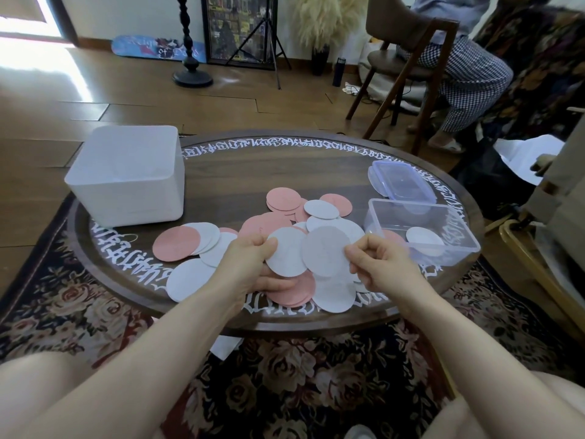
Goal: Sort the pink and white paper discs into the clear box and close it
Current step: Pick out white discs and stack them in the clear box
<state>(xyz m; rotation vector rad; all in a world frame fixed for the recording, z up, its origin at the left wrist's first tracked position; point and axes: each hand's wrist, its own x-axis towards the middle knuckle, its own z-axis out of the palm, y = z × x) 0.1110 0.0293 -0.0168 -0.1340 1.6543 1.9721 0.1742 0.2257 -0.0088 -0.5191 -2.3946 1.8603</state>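
Note:
Pink and white paper discs (285, 217) lie scattered over the middle of a round dark wooden table (240, 172). My left hand (250, 264) pinches a white disc (286, 253) by its left edge, with pink discs under its fingers. My right hand (380, 264) pinches another white disc (324, 251) by its right edge; the two discs overlap just above the table. The clear box (443, 217) stands open at the right with a white disc (424, 240) and a pink one inside. Its clear lid (400, 182) with bluish clips lies behind it.
A white opaque square bin (126, 179) stands on the table's left side. A patterned rug (285, 391) lies under the table. A person sits on a wooden chair (405, 58) at the back right. A wooden frame (538, 280) is close to the table's right edge.

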